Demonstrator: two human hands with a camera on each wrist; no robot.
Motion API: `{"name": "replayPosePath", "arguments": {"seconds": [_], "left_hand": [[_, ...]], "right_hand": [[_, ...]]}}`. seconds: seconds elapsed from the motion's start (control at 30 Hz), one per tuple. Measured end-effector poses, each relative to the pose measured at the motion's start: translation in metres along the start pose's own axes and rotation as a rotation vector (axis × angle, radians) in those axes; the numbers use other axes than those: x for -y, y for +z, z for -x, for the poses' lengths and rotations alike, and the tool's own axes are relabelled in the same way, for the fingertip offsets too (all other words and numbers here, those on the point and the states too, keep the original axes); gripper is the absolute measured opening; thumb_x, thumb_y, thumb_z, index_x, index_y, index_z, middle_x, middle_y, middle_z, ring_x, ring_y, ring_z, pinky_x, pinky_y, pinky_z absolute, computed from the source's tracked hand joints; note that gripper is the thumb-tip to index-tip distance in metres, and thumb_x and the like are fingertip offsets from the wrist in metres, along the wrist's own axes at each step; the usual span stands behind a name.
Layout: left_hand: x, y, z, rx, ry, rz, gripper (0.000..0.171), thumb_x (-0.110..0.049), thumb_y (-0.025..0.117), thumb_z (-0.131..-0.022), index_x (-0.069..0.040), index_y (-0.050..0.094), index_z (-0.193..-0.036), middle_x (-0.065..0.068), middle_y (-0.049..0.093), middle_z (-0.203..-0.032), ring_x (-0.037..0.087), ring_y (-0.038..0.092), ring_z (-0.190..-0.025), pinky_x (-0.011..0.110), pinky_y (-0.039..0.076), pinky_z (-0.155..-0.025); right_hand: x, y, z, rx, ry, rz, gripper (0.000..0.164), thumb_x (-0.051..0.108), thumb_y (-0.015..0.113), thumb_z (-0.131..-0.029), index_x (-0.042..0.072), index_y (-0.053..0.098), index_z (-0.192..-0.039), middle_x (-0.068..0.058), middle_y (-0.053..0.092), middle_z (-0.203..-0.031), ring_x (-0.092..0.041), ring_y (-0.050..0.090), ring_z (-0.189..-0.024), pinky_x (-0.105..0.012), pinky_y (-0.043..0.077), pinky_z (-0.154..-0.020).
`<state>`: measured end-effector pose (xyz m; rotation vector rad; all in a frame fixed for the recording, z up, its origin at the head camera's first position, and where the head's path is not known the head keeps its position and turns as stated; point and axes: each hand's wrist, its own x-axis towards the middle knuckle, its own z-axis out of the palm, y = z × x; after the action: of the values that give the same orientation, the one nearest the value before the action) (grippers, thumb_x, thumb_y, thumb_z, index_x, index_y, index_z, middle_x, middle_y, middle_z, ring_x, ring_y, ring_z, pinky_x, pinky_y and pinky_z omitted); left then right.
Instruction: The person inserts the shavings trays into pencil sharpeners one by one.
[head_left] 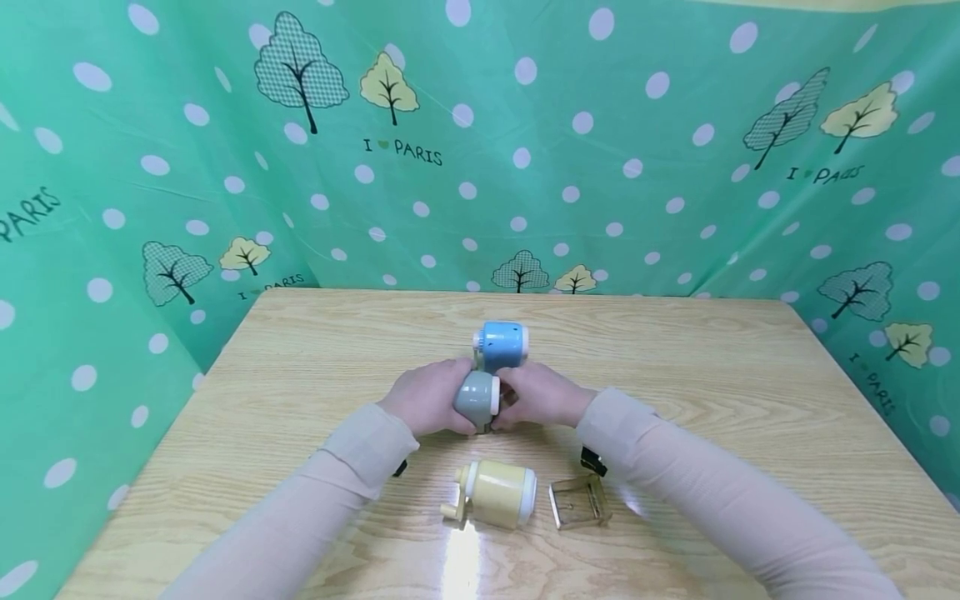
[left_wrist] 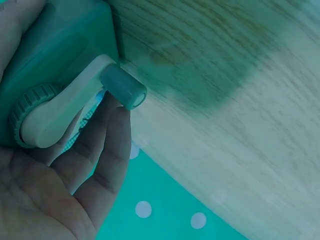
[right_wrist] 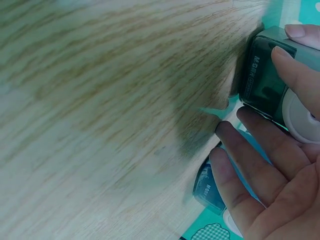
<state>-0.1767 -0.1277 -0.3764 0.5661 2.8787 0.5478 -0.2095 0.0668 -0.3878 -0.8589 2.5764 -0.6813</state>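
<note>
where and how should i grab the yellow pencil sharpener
Probably best round the middle of the barrel of the yellow pencil sharpener, coming from above, thumb on the near side and fingers on the far side. The body is rounded and lies crosswise, so it suits a wrap grip. The ends look poorer: the crank juts out left, and the small clear box sits just right.

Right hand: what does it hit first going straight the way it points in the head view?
Likely the gray pencil sharpener, just left of the right hand; they may be touching now, though depth is unclear.
</note>
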Motion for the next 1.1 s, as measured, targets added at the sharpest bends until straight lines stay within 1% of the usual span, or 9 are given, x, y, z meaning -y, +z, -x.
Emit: {"name": "replayPosePath", "arguments": {"seconds": [0.17, 0.27, 0.4, 0.5, 0.67, 0.73, 0.87, 0.97, 1.1], "left_hand": [[0.001, 0.002, 0.002, -0.011, 0.0, 0.039, 0.075, -0.037, 0.091, -0.062, -0.01, 0.059, -0.124, 0.003, 0.067, -0.109, 0.02, 0.062, -0.092, 0.044, 0.054, -0.079], [0.002, 0.003, 0.003, -0.021, 0.006, 0.06, 0.085, -0.038, 0.091, -0.061, -0.01, 0.056, -0.133, 0.005, 0.067, -0.116, 0.021, 0.062, -0.096, 0.045, 0.054, -0.081], [0.005, 0.005, 0.006, -0.039, 0.009, 0.072, 0.101, -0.041, 0.09, -0.062, -0.012, 0.046, -0.148, 0.007, 0.065, -0.128, 0.023, 0.062, -0.104, 0.046, 0.053, -0.085], [0.007, 0.007, 0.009, -0.054, 0.0, 0.076, 0.106, -0.045, 0.088, -0.063, -0.014, 0.04, -0.153, 0.009, 0.062, -0.134, 0.025, 0.061, -0.109, 0.048, 0.053, -0.086], [0.008, 0.01, 0.014, -0.092, 0.001, 0.085, 0.106, -0.052, 0.085, -0.065, -0.016, 0.04, -0.154, 0.013, 0.058, -0.139, 0.028, 0.061, -0.111, 0.049, 0.053, -0.085], [0.009, 0.01, 0.016, -0.119, 0.017, 0.082, 0.103, -0.053, 0.084, -0.065, -0.015, 0.042, -0.152, 0.013, 0.057, -0.139, 0.027, 0.061, -0.109, 0.048, 0.054, -0.083], [0.007, 0.005, 0.02, -0.177, 0.063, 0.061, 0.099, -0.053, 0.083, -0.066, -0.013, 0.047, -0.148, 0.013, 0.057, -0.138, 0.027, 0.06, -0.107, 0.047, 0.055, -0.08], [0.004, 0.0, 0.023, -0.219, 0.104, 0.023, 0.095, -0.055, 0.082, -0.067, -0.01, 0.051, -0.145, 0.014, 0.057, -0.139, 0.03, 0.058, -0.113, 0.048, 0.053, -0.087], [0.0, -0.006, 0.029, -0.279, 0.156, -0.029, 0.092, -0.056, 0.08, -0.069, -0.005, 0.057, -0.141, 0.014, 0.056, -0.142, 0.033, 0.053, -0.126, 0.05, 0.047, -0.101]], "right_hand": [[0.002, -0.002, 0.004, 0.021, 0.023, -0.026, 0.049, 0.025, 0.085, -0.074, 0.004, 0.068, -0.114, -0.004, 0.07, -0.107, -0.017, 0.064, -0.097, -0.036, 0.053, -0.091], [0.003, -0.003, 0.006, 0.025, 0.027, -0.041, 0.053, 0.025, 0.084, -0.075, 0.003, 0.067, -0.119, -0.006, 0.07, -0.111, -0.019, 0.065, -0.1, -0.038, 0.053, -0.093], [0.003, -0.006, 0.011, 0.024, 0.003, -0.075, 0.061, 0.026, 0.083, -0.076, 0.001, 0.064, -0.128, -0.013, 0.07, -0.121, -0.026, 0.066, -0.109, -0.041, 0.052, -0.097], [0.003, -0.01, 0.017, 0.023, -0.02, -0.089, 0.061, 0.029, 0.079, -0.08, 0.001, 0.063, -0.132, -0.015, 0.07, -0.127, -0.03, 0.066, -0.113, -0.045, 0.052, -0.099], [0.001, -0.017, 0.033, -0.004, -0.058, -0.089, 0.057, 0.031, 0.074, -0.086, -0.001, 0.063, -0.132, -0.016, 0.07, -0.126, -0.034, 0.066, -0.114, -0.049, 0.052, -0.098], [0.001, -0.019, 0.041, -0.021, -0.074, -0.088, 0.058, 0.034, 0.073, -0.087, -0.002, 0.063, -0.131, -0.016, 0.07, -0.126, -0.035, 0.066, -0.115, -0.051, 0.051, -0.099], [0.002, -0.023, 0.055, -0.049, -0.071, -0.107, 0.063, 0.042, 0.069, -0.088, -0.002, 0.063, -0.133, -0.015, 0.07, -0.128, -0.033, 0.064, -0.118, -0.052, 0.049, -0.101], [0.004, -0.025, 0.065, -0.063, -0.069, -0.127, 0.067, 0.047, 0.068, -0.087, -0.002, 0.063, -0.133, -0.013, 0.069, -0.13, -0.03, 0.064, -0.119, -0.051, 0.049, -0.101], [0.002, -0.026, 0.078, -0.077, -0.103, -0.133, 0.067, 0.05, 0.066, -0.088, -0.001, 0.065, -0.13, -0.01, 0.07, -0.129, -0.028, 0.064, -0.118, -0.051, 0.049, -0.101]]}}
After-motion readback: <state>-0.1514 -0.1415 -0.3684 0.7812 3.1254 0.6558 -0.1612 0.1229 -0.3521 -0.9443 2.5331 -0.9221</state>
